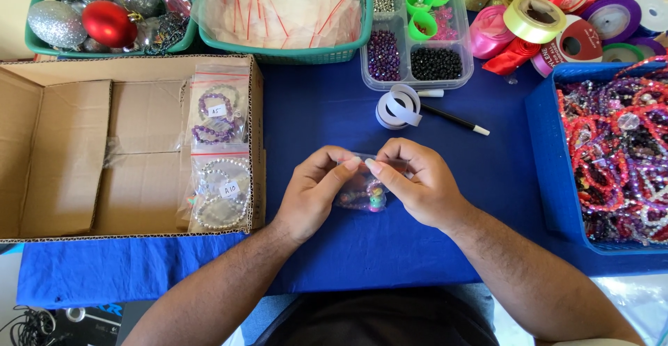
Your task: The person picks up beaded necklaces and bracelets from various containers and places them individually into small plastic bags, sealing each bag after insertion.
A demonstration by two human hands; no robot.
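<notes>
— This looks like a home craft table, set up for packing beaded jewellery.

— What gives it away?

— A blue cloth (327, 109) covers it; ribbon spools (550, 19) crowd the far corner, a divided bead organiser (417, 53) sits beside them, and a blue tray (550, 158) brims with bracelets.

— And the packing?

— A cardboard box (62, 151) holds bagged, labelled bracelets (219, 186), and a green basket (292, 55) holds zip bags.

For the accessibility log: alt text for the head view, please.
Both hands, left hand and right hand, pinch a small clear bag of colourful beads over a blue tablecloth. A cardboard box holding bagged bracelets sits to the left.
</notes>
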